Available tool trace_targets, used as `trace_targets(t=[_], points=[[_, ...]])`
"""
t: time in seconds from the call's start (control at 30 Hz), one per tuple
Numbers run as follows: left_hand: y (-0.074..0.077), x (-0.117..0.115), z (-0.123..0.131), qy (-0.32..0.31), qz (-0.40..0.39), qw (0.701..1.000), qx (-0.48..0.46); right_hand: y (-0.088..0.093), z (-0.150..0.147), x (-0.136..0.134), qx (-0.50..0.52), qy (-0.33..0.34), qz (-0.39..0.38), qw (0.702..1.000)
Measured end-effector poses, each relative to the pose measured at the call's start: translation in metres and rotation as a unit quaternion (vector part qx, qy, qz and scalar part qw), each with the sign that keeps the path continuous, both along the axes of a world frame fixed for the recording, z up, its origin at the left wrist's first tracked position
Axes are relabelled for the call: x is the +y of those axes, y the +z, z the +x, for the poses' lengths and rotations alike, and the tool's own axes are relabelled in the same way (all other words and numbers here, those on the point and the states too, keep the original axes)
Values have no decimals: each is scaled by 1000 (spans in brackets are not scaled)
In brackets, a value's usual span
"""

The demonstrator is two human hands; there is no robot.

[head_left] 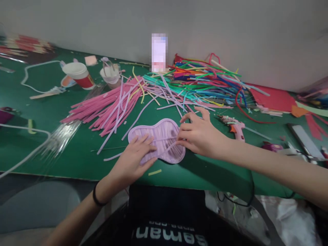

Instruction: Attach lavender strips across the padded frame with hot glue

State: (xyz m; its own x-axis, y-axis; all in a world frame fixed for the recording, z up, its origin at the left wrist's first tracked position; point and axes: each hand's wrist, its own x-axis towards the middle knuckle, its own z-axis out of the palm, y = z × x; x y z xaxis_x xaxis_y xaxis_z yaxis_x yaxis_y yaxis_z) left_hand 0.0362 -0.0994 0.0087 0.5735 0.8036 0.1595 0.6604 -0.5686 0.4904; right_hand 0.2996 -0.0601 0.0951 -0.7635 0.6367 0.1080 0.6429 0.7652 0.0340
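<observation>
Lilac in colour, the panel (160, 130) lay on the counter (84, 167). My left hand (138, 153), fingers spread, pressed its left end, apparently for steadiness; my right hand (193, 131) pinched a lilac strip (165, 138) over its right end.

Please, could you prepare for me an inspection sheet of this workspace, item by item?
Surface: green table, crowded toward the wall.
Job's things: lilac panel, narrow at the waist; lilac strip over it.
Clutter: pink strips, mixed-colour strips, red-and-white cup, glue gun.
Hands: left hand rests on the panel; right hand seems to pinch the strip.
Cables: white cable at left; black cord at the front edge, right.
Surroundings: grey wall behind; grey seat at front left.
</observation>
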Motion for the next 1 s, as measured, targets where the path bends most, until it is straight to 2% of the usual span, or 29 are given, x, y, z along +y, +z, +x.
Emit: trace_targets(t=[0.2, 0.4, 0.67, 1.0], points=[[-5, -1, 1, 33, -8, 998, -47, -2, -2, -7, 49, -74, -45, 995], [-8, -3, 4, 47, -9, 997, -65, -12, -2, -36, 108, -166, -48, 979], [-6, -1, 4, 44, -31, 996, -66, -35, -7, -81, 200, -222, -25, 954], [-6, -6, 11, 70, -8, 996, -53, -50, -22, -111, 238, -263, -7, 935]])
